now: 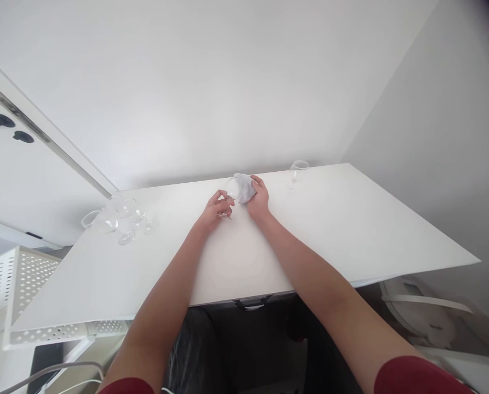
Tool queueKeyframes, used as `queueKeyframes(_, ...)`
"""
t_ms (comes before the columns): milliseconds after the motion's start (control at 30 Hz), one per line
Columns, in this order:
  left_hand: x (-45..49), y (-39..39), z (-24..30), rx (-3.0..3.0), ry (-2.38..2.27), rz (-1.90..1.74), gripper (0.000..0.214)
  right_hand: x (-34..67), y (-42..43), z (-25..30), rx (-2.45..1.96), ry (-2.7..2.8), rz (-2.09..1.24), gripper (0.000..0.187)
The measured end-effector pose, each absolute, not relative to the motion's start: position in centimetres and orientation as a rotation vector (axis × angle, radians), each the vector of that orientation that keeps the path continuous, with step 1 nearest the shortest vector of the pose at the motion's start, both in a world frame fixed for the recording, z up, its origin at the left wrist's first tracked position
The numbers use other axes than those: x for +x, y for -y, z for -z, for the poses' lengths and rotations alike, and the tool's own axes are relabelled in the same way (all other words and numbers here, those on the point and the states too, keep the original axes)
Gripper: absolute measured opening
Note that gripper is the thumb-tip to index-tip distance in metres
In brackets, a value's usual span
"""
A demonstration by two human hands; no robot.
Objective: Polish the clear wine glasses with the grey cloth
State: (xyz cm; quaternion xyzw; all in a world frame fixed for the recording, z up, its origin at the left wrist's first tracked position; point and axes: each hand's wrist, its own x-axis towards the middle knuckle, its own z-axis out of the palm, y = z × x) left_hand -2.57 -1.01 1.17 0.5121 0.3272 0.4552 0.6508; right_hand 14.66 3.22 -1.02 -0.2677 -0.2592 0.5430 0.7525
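Both my arms reach out over a white table (330, 230). My left hand (217, 209) is closed on the stem and foot of a clear wine glass (230, 192), which is tilted above the tabletop. My right hand (259, 198) grips a crumpled pale grey cloth (244, 187) and presses it against the bowl of that glass. Part of the glass is hidden by the cloth.
Several clear wine glasses (121, 216) are grouped at the table's back left. One more wine glass (298, 169) stands alone at the back right. A white perforated rack (18, 279) sits left of the table, a white appliance (420, 312) lies on the floor at the right.
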Motion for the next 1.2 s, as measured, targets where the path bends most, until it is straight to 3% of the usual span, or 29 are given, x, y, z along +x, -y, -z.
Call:
queueKeyframes(167,-2.9,0.9,-1.5,1.073,-0.682,-1.247,0.041,14.8,-3.0,0.8,-0.517,0.634,-1.304,0.03)
queueKeyframes(333,-3.1,0.8,-1.6,1.07,-0.639,-1.283,0.041,14.4,-1.9,-0.1,-0.489,0.81,-1.463,0.063)
queueKeyframes(433,-3.1,0.7,-1.5,1.083,-0.667,-1.234,0.041,14.4,-1.9,-0.1,-0.519,0.872,-1.443,0.071)
queueKeyframes(800,-2.9,1.1,-1.3,1.239,-0.664,-0.902,0.042,14.9,-1.3,-0.3,-0.433,1.054,-1.576,0.051)
queueKeyframes(1033,-2.2,0.9,-0.4,1.423,-0.856,-1.355,0.04,13.4,-1.4,-0.2,-0.604,1.009,-1.52,0.046)
queueKeyframes(1200,-1.9,0.7,0.0,1.411,-0.863,-1.345,0.042,12.7,-1.1,-0.3,-0.629,0.98,-1.635,0.049)
